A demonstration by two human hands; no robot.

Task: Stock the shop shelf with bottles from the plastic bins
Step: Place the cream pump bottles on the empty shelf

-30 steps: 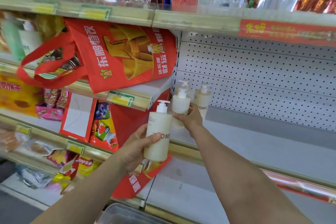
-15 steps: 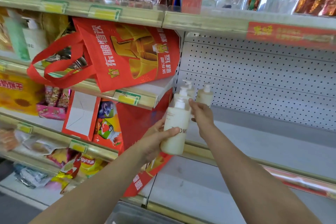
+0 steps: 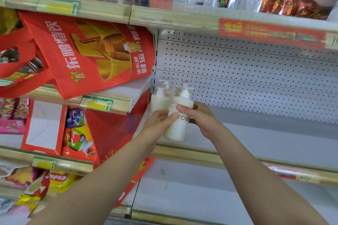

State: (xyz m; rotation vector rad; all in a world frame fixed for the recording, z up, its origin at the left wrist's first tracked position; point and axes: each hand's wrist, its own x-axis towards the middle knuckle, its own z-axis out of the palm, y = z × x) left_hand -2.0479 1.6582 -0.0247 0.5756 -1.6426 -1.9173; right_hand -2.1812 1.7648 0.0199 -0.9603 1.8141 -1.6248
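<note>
Left hand (image 3: 157,123) and right hand (image 3: 204,119) both clasp the pump bottle (image 3: 178,126), tilted over the shelf (image 3: 265,144) beside the standing bottles (image 3: 160,101). Straighten it, then lower gently, label outward, without knocking them.

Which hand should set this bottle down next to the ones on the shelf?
Right, probably: right hand grips the bottle on the bare shelf side; left hand lies by the standing bottles.

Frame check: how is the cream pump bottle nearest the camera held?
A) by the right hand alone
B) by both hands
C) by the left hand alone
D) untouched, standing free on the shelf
B: the left hand and the right hand both grip the tilted cream pump bottle.
</note>
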